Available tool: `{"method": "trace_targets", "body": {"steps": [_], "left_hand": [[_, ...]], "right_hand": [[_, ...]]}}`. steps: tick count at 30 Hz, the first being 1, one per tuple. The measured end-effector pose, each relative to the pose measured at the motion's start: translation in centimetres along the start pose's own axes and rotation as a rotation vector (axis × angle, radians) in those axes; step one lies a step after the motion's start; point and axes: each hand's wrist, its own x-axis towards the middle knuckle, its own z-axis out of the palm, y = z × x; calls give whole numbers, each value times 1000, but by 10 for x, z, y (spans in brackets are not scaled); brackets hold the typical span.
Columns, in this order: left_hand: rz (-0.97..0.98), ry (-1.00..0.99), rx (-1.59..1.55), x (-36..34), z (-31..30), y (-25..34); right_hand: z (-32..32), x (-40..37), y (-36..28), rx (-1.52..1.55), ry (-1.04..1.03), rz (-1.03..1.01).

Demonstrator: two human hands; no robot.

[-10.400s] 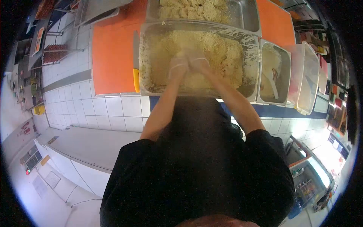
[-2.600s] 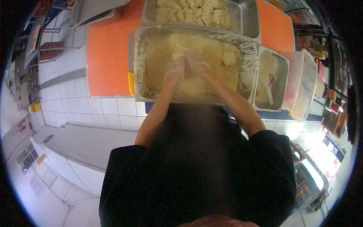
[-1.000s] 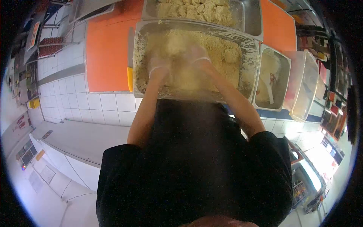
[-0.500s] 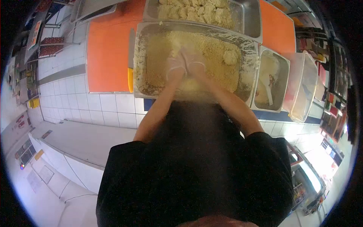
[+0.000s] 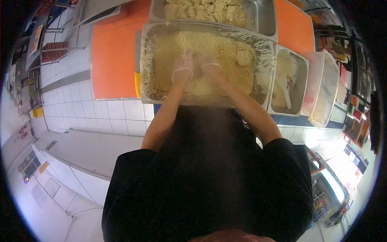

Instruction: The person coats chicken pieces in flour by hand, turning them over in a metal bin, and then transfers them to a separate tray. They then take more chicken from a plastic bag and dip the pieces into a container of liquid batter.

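Both hands, in thin pale gloves, are down in a large steel pan (image 5: 264,66) of yellowish, crumbly breading (image 5: 236,78). My left hand (image 5: 183,66) touches the breading left of the pan's middle. Close beside it on the right, with a small gap between, is my right hand (image 5: 208,62), also at the breading. Motion and haze smear the fingers of both, so their grip and anything in them cannot be made out. A pale coated lump (image 5: 244,57) lies towards the pan's right end. Crusts of flour cling to the pan walls.
Behind stands a second steel pan (image 5: 258,18) with rows of coated pieces (image 5: 203,11). At right, a smaller pan (image 5: 296,94) holds a white-handled utensil (image 5: 287,93), beside a clear plastic bin (image 5: 324,84). An orange worktop (image 5: 113,60) extends left, with a yellow-handled tool (image 5: 137,84).
My hands have moved apart from being close together over the breading, the left one leftward and the right one slightly up and rightward. The view has shifted a little.
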Motion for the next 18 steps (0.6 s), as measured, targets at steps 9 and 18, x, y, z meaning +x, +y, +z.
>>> {"method": "trace_targets", "body": {"steps": [9, 18], "left_hand": [[176, -92, 232, 5, 1, 5], [304, -278, 39, 43, -24, -18]], "right_hand": [[5, -11, 9, -144, 16, 65], [-106, -18, -34, 258, -600, 158]]}}
